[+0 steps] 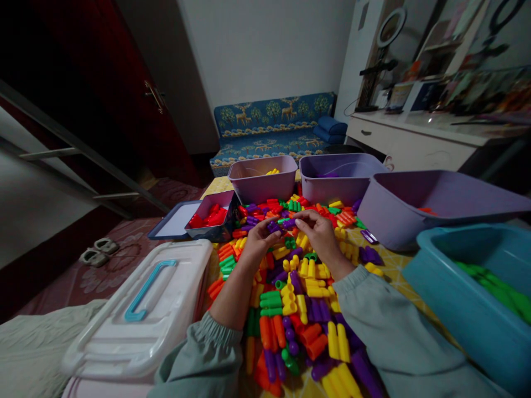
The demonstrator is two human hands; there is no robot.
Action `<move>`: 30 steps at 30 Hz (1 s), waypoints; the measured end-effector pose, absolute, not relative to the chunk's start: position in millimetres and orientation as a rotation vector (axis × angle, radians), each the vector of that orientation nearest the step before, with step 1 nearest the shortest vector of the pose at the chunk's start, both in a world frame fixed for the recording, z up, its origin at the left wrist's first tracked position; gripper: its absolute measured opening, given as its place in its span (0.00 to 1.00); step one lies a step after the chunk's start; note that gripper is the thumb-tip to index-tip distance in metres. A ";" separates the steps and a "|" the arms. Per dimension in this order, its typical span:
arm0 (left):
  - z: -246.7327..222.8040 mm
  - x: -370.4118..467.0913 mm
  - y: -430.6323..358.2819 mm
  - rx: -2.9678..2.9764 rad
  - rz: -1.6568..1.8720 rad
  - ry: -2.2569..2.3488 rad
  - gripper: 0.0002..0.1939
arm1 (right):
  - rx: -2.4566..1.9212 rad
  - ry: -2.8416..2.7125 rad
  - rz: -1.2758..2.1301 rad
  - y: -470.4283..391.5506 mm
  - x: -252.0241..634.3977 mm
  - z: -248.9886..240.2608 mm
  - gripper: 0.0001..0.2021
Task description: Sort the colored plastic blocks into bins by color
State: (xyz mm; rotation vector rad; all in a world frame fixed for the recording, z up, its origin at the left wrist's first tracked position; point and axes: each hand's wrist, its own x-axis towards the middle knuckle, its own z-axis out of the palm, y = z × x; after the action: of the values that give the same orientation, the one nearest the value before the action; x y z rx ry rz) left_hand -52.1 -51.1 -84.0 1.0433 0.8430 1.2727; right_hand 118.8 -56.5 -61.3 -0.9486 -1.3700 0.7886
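Over a heap of plastic connector blocks [312, 287] in yellow, red, orange, green and purple, both my hands are working close together. Fingers of my left hand [262, 239] are closed on a purple connector block [273, 226]. A second purple connector block [289, 223] sits between the fingertips of my right hand [318, 232]. The two purple pieces are close together; whether they touch cannot be made out. Loose blocks lie beneath and around both wrists, some joined in rows.
Lilac bins [263, 185] line the far side, and a teal tub [460, 293] with green pieces stands right. A box [228, 224] with red pieces is at left, near a lidded white container [153, 309]. Beyond are a sofa [269, 130] and a white desk [406, 138].
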 end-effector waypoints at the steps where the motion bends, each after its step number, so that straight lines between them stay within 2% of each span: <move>1: -83.1 -52.1 -52.0 1.061 1.262 0.831 0.35 | -0.928 -1.398 0.798 -57.5 117.2 -60.9 0.07; 7: -79.0 -52.5 -56.5 1.114 1.225 0.804 0.32 | -0.905 -1.566 0.749 -60.1 113.4 -61.0 0.12; 11: -78.7 -52.6 -57.4 1.134 1.202 0.802 0.29 | -0.936 -1.591 0.683 -60.1 113.5 -60.7 0.12; 20: -82.3 -52.0 -55.0 1.049 1.232 0.758 0.40 | -0.960 -1.446 0.861 -60.5 113.6 -60.0 0.12; 25: -81.6 -52.1 -55.9 1.035 1.216 0.683 0.36 | -1.030 -1.539 0.710 -59.3 113.5 -63.8 0.09; 30: -82.5 -52.3 -54.3 0.988 1.259 0.715 0.37 | -1.108 -1.397 0.713 -59.6 115.4 -61.2 0.09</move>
State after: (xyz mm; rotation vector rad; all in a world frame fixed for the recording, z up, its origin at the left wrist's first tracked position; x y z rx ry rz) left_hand -52.3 -54.3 -82.5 0.9883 0.7152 1.2593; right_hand 115.4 -59.6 -61.2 -1.1080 -1.3970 0.7130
